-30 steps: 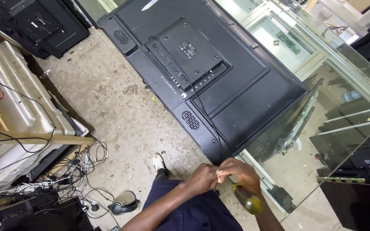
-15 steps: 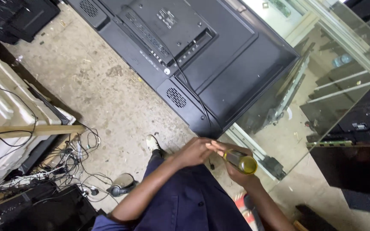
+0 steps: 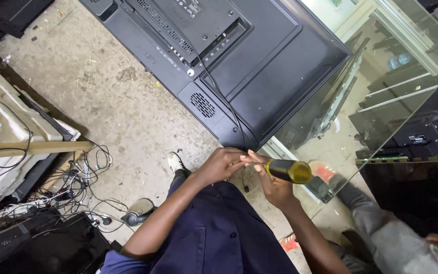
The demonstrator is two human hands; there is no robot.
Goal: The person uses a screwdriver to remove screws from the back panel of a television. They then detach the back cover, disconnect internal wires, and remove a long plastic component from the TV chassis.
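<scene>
Concrete floor (image 3: 102,101), grey and dusty, filled the left half of the frame, and at the far left a pale ribbed panel (image 3: 6,127) leaned with a wooden strip (image 3: 31,147) across it. Below it, at the lower left, a bundle of cables (image 3: 72,187) lay tangled beside a dark screen (image 3: 41,248). In the upper middle a large black television (image 3: 259,66) lay with its back side up.

Near the lower middle, the left hand (image 3: 221,165) was closed, and its fingertips pinched something at the front end of the screwdriver (image 3: 287,170); what they pinched was too small to tell. The right hand (image 3: 275,189) came just after it and was wrapped under the black and yellow handle, so its grip was closed on the screwdriver. The handle's long axis ran almost level, from the left hand toward the right of the frame, with the yellow end pointing right. The tool lay between both hands, touching both; the left hand was nearer to the tip and the right hand nearer to the handle. Both hands were over the person's lap in dark blue clothing (image 3: 219,233), just below the television's lower corner.

At the right a glass sheet (image 3: 396,86) covered the floor, and at the lower right a co-worker's grey sleeve (image 3: 386,238) entered the frame.
</scene>
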